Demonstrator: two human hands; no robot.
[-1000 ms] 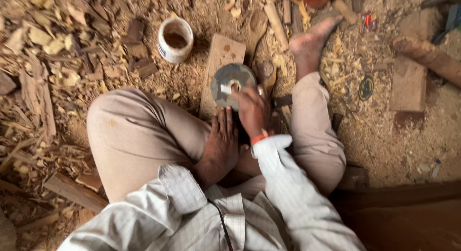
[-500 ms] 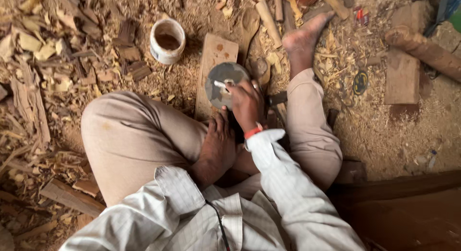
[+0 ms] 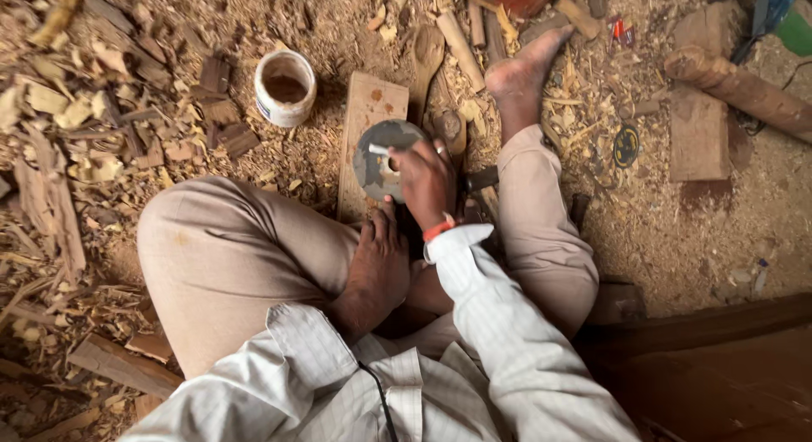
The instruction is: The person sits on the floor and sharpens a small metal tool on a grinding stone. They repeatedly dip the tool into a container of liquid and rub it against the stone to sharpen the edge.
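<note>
A round grey disc (image 3: 376, 161) of a hand-held tool lies over a flat wooden board (image 3: 369, 112) between my legs. My right hand (image 3: 425, 184) grips a small light-coloured piece at the disc's centre, fingers closed on it. My left hand (image 3: 381, 258) sits just below the disc, fingers wrapped around the dark tool body, which is mostly hidden under both hands. I sit cross-legged in beige trousers, with my bare right foot (image 3: 524, 65) stretched out beyond the disc.
A white pot (image 3: 285, 87) with brown contents stands to the left of the board. Wood offcuts and shavings (image 3: 101, 112) cover the ground at left. A wooden spoon blank (image 3: 427, 53), a thick turned log (image 3: 740, 87) and a flat plank (image 3: 698, 133) lie at right.
The view has shifted slightly. My right hand has turned a little at the disc's centre; my left hand keeps its hold below it.
</note>
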